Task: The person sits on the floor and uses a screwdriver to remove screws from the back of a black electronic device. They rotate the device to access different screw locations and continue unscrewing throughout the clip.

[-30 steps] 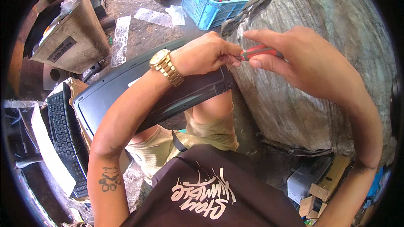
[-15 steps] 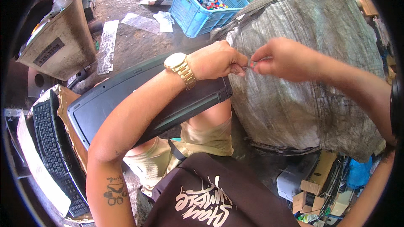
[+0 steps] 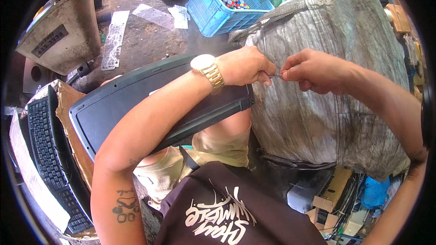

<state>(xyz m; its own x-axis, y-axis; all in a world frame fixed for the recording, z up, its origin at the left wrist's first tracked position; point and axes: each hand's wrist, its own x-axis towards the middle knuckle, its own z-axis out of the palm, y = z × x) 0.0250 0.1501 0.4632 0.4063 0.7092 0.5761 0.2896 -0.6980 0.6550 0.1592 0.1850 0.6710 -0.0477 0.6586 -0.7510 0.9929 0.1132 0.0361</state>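
Observation:
A black flat casing [image 3: 120, 109], which looks like the underside of a keyboard, lies slantwise across my lap. My left hand [image 3: 247, 66], with a gold watch at its wrist, is closed over the casing's right end. From its fingertips a thin metal rod [image 3: 275, 76] runs to my right hand [image 3: 318, 70], whose thumb and fingers pinch the other end. Only a short piece of the rod shows between the hands, so its kind cannot be made out. Both hands are level with each other, in front of the big woven sack.
A bulging grey woven sack [image 3: 313, 122] fills the right side. Ahead stands a blue crate [image 3: 213, 20] of coloured bottle caps. At left are a dirty bin [image 3: 68, 41] and a carton holding black keyboards [image 3: 47, 149]. Cardboard and cables [image 3: 345, 190] lie at lower right.
My hands have shifted slightly right in view, and the right hand's fingers have turned and curled more. A little more of the thin rod shows between them.

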